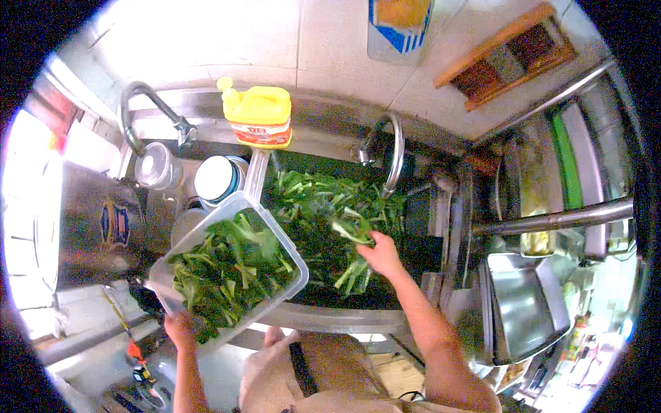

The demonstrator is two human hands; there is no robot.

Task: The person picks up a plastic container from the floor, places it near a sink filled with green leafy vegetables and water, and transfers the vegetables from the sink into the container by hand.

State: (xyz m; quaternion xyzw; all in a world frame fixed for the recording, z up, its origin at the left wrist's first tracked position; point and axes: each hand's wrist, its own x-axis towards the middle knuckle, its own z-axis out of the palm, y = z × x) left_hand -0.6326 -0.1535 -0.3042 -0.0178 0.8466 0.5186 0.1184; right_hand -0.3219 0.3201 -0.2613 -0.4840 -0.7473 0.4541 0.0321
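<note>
My left hand (181, 328) grips the near left edge of a clear plastic tub (303, 273), which is tilted and rests partly over the sink. Cut leafy greens (227, 279) lie inside it, dark leaves with pale stalks. Over the sink basin my right hand (381, 254) holds a small bunch of the same greens (353, 227) between thumb and fingers. More cut greens (315, 193) fill the back of the dark basin (423, 263). Whether they float in water I cannot tell.
A yellow detergent jug (261, 116) stands on the sink's back ledge. Curved metal faucets rise at the left (150, 95) and right (397, 149). White-lidded containers (214, 178) sit beyond the tub. Metal trays (521, 304) and a rail (557, 219) are at the right.
</note>
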